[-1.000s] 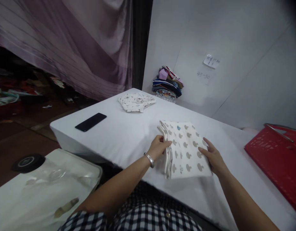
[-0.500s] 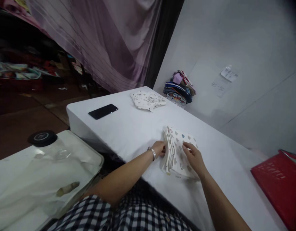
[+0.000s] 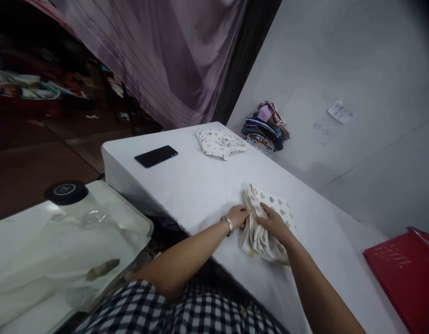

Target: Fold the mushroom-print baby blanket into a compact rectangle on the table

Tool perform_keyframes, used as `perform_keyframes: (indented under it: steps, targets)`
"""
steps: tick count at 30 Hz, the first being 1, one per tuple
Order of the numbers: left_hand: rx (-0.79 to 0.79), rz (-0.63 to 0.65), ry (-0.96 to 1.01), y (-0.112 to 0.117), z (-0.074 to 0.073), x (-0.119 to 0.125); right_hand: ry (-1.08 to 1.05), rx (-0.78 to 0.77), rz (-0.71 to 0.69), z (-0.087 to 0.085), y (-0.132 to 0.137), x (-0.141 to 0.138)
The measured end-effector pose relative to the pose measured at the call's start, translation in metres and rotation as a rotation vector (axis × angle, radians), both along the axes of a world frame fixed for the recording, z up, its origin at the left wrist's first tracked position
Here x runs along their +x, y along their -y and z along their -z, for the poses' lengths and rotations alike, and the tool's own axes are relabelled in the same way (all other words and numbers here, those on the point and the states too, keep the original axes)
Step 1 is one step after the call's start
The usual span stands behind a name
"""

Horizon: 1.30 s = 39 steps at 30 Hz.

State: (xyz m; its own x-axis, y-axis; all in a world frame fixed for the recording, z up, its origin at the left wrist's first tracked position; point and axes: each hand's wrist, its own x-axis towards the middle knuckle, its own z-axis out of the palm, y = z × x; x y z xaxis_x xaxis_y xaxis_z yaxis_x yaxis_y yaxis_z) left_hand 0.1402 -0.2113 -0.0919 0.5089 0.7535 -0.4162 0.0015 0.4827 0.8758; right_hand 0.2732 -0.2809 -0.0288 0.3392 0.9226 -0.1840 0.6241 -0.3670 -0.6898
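Observation:
A stack of folded white cloth [image 3: 283,207] with small grey and coloured prints lies near the front edge of the white table. At its left side, my left hand [image 3: 238,216], with a silver bracelet at the wrist, is closed on the layered edges; some of its fingertips are hidden. My right hand [image 3: 274,226] lies over the stack, thumb and fingers gripping the upper layers, which bunch into loose folds below it. Farther back, another printed white cloth [image 3: 219,143] rests in a loosely folded heap, touched by neither hand.
A black phone [image 3: 156,156] lies on the white table [image 3: 193,185] at the left. Folded clothes [image 3: 265,127] are piled by the wall. A red bag-like object [image 3: 406,269] stands at right. On a pale surface [image 3: 22,246] at left sits a round black lid-like object [image 3: 66,191].
My right hand has shifted left from the flat top of the cloth to its layered edge. The upper layers are now bunched and tilted. The view has turned slightly.

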Motion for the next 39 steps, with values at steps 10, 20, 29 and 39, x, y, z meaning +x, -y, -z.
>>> perform_keyframes:
  steps: [10, 20, 29, 39]
  targets:
    - [0.101, 0.035, 0.019, 0.003, -0.002, -0.005, -0.146, 0.089, 0.043, 0.001, 0.004, -0.004]
    - [0.117, 0.063, -0.078, 0.003, -0.011, -0.007, -0.305, 0.152, 0.152, 0.003, 0.011, -0.002]
    - [0.179, 0.038, -0.166, 0.002, -0.008, -0.004, 0.312, 0.091, 0.003, -0.011, -0.005, -0.014]
    - [0.213, 0.018, -0.212, 0.007, -0.022, -0.012, 0.241, 0.115, -0.118, 0.001, 0.003, -0.034]
